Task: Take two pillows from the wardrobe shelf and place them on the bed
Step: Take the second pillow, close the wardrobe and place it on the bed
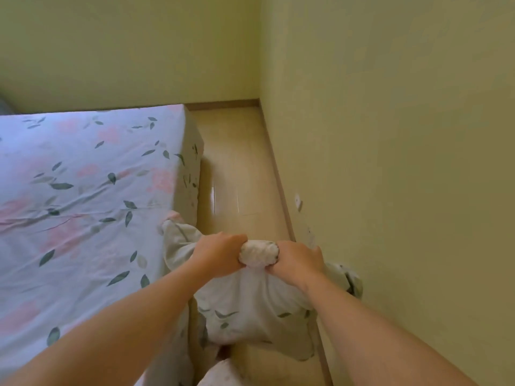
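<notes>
**Both hands full of pillow, right beside the bed**

So here's my view. My left hand [223,254] and my right hand [298,263] are side by side, both clenched tight on a bunched-up wad at the top of the soft white fabric pillow with the green leaf print [250,302]. The knuckles nearly meet, with just a knob of cloth poking out between them.

The pillow hangs below my fists over the light wooden floor [237,162], in the narrow gap between the bed with the pale sheet printed in pink flowers and green leaves [83,190] and the yellow-green wall [390,135]. Its upper left corner reaches the bed's edge; I can't tell whether it's touching.

There's something pale at the bottom edge [220,374], but I can't make out what.
</notes>
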{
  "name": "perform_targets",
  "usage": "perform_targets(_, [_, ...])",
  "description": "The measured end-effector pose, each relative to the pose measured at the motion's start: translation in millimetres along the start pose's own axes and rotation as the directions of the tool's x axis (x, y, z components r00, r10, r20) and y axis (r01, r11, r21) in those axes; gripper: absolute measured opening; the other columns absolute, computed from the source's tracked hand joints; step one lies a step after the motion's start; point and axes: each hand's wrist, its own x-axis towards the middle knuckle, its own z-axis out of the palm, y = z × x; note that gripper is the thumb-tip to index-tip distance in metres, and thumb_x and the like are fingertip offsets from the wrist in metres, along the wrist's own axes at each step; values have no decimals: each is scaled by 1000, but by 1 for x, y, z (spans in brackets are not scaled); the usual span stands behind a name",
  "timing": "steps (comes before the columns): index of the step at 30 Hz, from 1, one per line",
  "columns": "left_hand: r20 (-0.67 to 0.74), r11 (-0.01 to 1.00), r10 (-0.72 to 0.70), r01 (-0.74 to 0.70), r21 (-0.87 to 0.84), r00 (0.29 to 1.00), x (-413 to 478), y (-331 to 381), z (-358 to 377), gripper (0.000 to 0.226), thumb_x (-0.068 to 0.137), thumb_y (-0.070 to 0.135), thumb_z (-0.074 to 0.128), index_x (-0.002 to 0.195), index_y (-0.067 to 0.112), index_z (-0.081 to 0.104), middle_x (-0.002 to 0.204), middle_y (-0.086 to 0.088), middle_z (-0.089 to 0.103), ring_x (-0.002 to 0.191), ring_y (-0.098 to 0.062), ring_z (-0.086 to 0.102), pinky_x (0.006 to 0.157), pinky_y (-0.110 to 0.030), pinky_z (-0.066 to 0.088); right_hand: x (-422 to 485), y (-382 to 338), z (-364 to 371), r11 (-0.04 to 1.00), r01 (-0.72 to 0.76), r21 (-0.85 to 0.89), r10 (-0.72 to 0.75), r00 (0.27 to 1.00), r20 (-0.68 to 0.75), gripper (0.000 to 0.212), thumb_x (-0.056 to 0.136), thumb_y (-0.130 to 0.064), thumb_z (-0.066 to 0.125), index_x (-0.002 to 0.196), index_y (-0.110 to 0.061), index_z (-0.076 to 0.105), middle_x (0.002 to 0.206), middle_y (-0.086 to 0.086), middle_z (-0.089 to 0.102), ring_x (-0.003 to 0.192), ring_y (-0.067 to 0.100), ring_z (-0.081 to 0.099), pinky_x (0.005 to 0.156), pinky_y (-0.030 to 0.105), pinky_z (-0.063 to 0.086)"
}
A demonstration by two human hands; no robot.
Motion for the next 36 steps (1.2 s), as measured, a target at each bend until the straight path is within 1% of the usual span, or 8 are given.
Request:
perform_targets(7, [-41,999,-23,21,-40,999,86,-81,-51,25,85,43,55,99,23,55,100,-1,67,89,-23,64,64,-30,40,113,-62,-57,999,29,-27,-28,999,42,28,84,-42,51,105,-27,61,110,-3,67,107,21,59,102,42,30])
perform_targets(9, [-41,998,-41,39,-56,998,114,-109,-66,25,84,43,55,99,23,55,101,-2,67,90,-24,64,65,-31,42,152,-82,-71,998,35,-48,-32,998,48,30,85,-43,50,108,-27,61,112,-2,67,109,22,58,104,43,28])
perform_targets(14, [-39,996,-61,59,-70,997,176,-159,-91,24,86,42,53,100,23,54,100,-1,67,90,-24,63,77,-37,48,228,-112,-93,996,59,-61,-57,997,43,31,86,-44,49,110,-26,59,113,-1,67,107,22,59,96,39,33])
perform_targets(18, [-56,995,-83,79,-60,995,234,-188,-108,20,88,39,50,98,22,53,98,-2,67,87,-24,62,76,-36,45,290,-126,-116,995,70,-66,-68,997,41,32,87,-45,48,110,-26,59,113,-1,67,108,22,59,98,38,33])
perform_targets(21, [-75,993,-100,94,-73,992,288,-208,-126,21,86,41,53,97,22,53,97,-2,66,86,-24,62,80,-38,50,348,-131,-135,994,91,-62,-90,996,26,30,86,-43,49,109,-26,60,112,-2,67,108,21,58,97,38,33])
perform_targets(26, [-65,993,-109,105,-57,992,390,-231,-165,21,84,38,56,94,20,53,94,-2,67,84,-24,63,74,-37,50,455,-125,-178,992,126,-26,-126,992,5,27,84,-40,51,104,-26,60,108,-1,67,102,22,60,79,32,30])
perform_targets(32, [-51,991,-131,129,-35,990,497,-260,-221,20,83,38,56,88,19,51,93,-3,67,84,-26,63,63,-32,41,564,-128,-241,988,155,2,-155,988,9,24,83,-39,51,101,-26,60,105,-2,68,100,22,61,79,34,31])
perform_targets(36, [-81,987,-155,152,-43,985,565,-292,-251,21,83,38,54,93,19,51,95,-4,67,86,-27,63,63,-32,37,639,-144,-277,982,181,-45,-182,983,-10,26,85,-41,49,103,-26,61,105,-2,68,100,22,60,77,32,31])
